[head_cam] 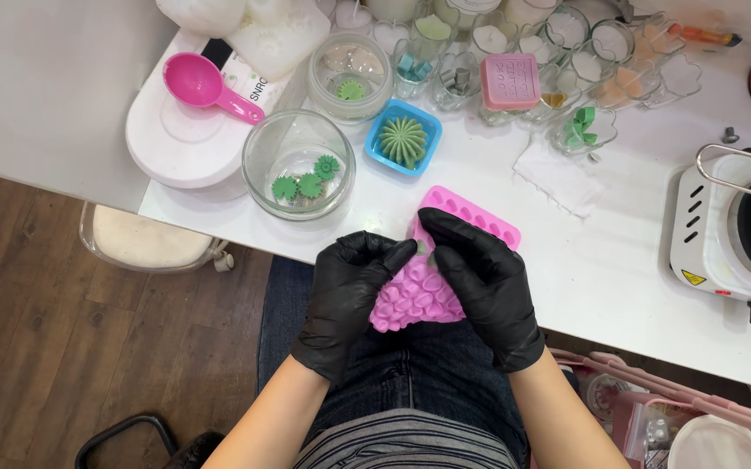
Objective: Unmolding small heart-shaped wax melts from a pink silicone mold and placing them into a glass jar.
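Both my hands wear black gloves and hold a pink silicone mould (419,291) over my lap at the table's near edge. My left hand (345,291) grips its left side, thumb and fingers pinched near the top. My right hand (484,282) covers its right half, fingers pressing the bent mould. A small green piece shows between my fingertips. The mould's far end (480,217) rests on the white table (619,252).
A glass bowl (299,165) holds three green flower pieces. Behind it are a blue mould with a green cactus shape (403,139), a glass jar (349,76), a pink scoop (206,85), a pink soap block (510,81), several glass cups, and a white hot plate (731,230) at right.
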